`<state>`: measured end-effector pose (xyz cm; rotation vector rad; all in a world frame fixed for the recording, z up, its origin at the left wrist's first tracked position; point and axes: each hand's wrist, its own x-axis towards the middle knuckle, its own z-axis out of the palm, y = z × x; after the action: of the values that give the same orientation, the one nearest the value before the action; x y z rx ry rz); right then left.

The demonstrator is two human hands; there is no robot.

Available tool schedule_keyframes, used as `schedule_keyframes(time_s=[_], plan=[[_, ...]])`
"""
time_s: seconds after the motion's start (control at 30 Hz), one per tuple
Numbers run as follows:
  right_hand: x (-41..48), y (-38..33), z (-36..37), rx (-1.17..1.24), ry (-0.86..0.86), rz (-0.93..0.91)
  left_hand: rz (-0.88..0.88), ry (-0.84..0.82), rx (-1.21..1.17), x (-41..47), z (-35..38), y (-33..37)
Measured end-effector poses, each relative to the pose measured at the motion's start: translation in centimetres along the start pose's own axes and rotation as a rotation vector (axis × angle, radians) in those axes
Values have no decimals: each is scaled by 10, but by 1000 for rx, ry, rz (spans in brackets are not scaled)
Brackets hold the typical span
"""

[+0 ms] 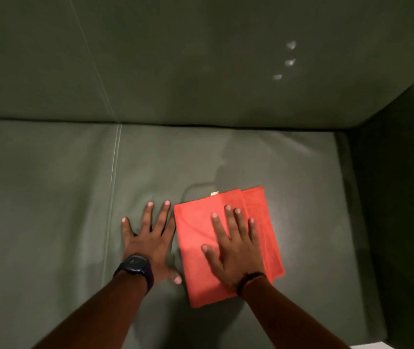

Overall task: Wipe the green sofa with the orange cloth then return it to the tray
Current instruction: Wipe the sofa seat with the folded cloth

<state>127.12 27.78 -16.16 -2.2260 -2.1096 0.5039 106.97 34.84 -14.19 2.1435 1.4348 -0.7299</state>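
The orange cloth (pixel 195 248), folded into a rectangle, lies flat on the seat of the green sofa (pixel 226 157). My right hand (pixel 233 245) rests palm down on the cloth's right half with its fingers spread. My left hand (pixel 150 235), with a dark watch on the wrist, lies flat on the bare seat just left of the cloth, fingers apart and holding nothing. A small white tag shows at the cloth's far edge. No tray is in view.
The sofa's backrest (pixel 200 59) rises behind the seat and its armrest (pixel 397 172) closes off the right side. A seam (pixel 115 172) between seat cushions runs left of my left hand. Three small light spots (pixel 289 62) fall on the backrest.
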Motion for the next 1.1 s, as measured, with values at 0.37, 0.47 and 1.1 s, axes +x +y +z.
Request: schedule_keyframes(time_s=[0.37, 0.47, 1.1], plan=[[-6, -1, 3, -26, -10, -2, -4, -17, 18, 2, 2, 2], [-6, -6, -3, 10, -14, 89, -43, -70, -2, -5, -3, 9], [106, -36, -69, -39, -295, -530, -594, 167, -938, -51, 16, 83]])
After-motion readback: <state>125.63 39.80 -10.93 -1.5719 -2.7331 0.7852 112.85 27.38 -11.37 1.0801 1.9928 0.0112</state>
